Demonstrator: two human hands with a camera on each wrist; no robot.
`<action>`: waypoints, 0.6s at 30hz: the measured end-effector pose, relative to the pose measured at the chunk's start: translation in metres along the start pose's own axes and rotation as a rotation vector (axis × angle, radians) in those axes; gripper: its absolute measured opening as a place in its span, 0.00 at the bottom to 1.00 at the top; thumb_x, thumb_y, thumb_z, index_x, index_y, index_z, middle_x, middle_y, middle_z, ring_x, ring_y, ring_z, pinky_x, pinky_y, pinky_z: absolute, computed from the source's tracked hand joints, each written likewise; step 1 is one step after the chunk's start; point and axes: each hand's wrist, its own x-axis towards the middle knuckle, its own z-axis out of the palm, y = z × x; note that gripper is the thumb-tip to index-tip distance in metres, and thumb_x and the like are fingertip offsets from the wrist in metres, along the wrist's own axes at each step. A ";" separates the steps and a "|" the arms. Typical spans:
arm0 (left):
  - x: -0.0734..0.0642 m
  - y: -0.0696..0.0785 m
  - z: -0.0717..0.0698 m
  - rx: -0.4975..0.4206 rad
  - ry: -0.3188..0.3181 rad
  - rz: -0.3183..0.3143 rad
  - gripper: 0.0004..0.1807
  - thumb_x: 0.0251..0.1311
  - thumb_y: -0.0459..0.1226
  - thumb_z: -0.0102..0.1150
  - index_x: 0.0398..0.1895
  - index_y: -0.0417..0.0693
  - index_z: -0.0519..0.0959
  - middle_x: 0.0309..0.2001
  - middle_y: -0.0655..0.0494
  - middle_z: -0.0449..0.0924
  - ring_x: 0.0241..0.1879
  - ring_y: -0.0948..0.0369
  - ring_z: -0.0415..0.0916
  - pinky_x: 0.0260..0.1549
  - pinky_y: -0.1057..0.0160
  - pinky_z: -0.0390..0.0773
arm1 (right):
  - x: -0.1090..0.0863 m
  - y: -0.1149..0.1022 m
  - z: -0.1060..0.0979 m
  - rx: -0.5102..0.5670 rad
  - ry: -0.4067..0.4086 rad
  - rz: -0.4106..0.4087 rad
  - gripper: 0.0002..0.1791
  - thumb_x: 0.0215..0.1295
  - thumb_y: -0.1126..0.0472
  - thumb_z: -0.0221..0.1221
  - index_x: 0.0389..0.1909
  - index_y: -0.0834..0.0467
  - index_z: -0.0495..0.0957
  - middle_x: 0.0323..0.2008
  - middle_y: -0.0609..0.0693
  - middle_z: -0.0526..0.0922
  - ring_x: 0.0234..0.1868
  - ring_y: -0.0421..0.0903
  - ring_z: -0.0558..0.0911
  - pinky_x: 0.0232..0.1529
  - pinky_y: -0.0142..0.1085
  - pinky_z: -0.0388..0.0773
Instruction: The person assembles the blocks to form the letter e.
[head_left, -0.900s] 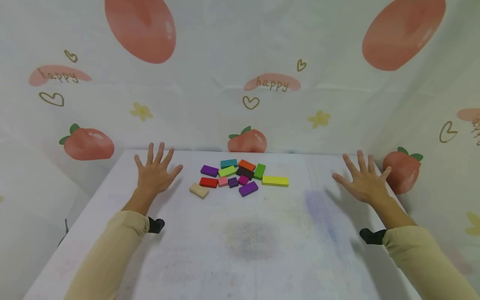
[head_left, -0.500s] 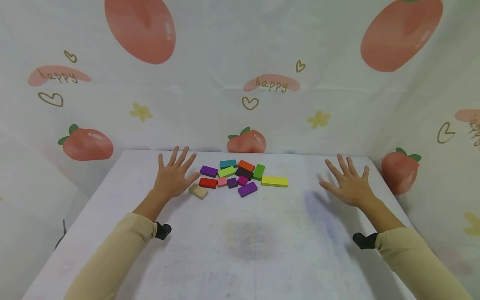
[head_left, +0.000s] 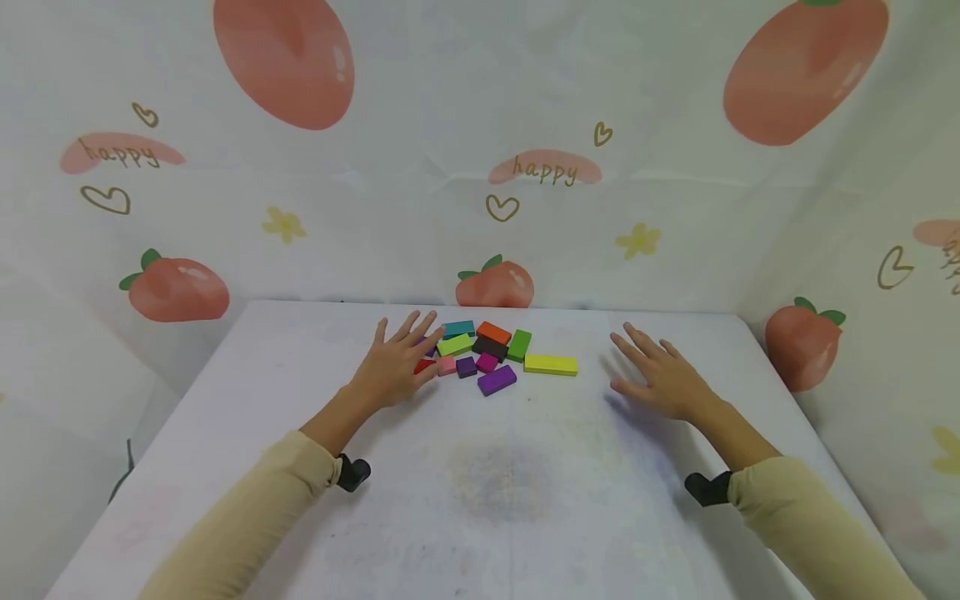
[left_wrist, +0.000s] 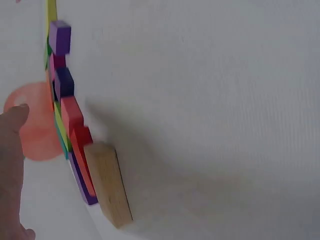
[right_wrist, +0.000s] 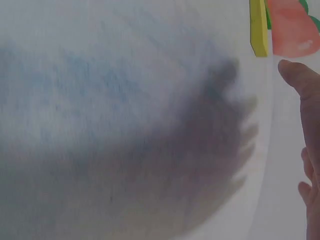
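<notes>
My left hand (head_left: pixel 392 371) hovers over the left end of a cluster of coloured blocks, fingers spread and nothing held. In the head view it covers the natural wood block (left_wrist: pixel 109 185) and parts of the red block (left_wrist: pixel 82 155) and a purple block (head_left: pixel 427 347). Pink (head_left: pixel 446 365), dark purple (head_left: pixel 467 367), magenta (head_left: pixel 487 362) and light green (head_left: pixel 454 346) blocks lie just right of the fingers. My right hand (head_left: pixel 663 382) is held above the table, right of the long yellow block (head_left: pixel 551 365) and apart from it, its fingers extended and holding nothing.
Teal (head_left: pixel 459 329), orange (head_left: pixel 493 332), black (head_left: pixel 490 347) and green (head_left: pixel 519 345) blocks lie at the back of the cluster, with a purple block (head_left: pixel 497 381) in front. The white table (head_left: pixel 510 533) ends at a fruit-printed curtain (head_left: pixel 420 217).
Both hands have moved inward. My left hand has travelled right to above the cluster's left end, and my right hand has come left towards the yellow block. The blocks stay put.
</notes>
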 end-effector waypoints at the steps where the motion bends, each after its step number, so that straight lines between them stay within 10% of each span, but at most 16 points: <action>1: 0.001 0.003 0.001 -0.017 -0.007 0.010 0.37 0.70 0.56 0.49 0.78 0.56 0.57 0.79 0.52 0.47 0.78 0.48 0.44 0.69 0.30 0.43 | 0.001 -0.002 0.001 0.016 0.003 -0.015 0.43 0.69 0.42 0.57 0.78 0.56 0.53 0.77 0.63 0.51 0.74 0.63 0.59 0.70 0.63 0.49; 18: 0.009 0.045 0.012 -0.135 -0.103 0.142 0.33 0.72 0.53 0.50 0.76 0.54 0.62 0.78 0.53 0.53 0.77 0.50 0.49 0.70 0.34 0.47 | 0.021 -0.035 0.019 0.149 -0.078 -0.045 0.41 0.66 0.46 0.62 0.76 0.57 0.59 0.76 0.58 0.57 0.68 0.69 0.66 0.65 0.63 0.63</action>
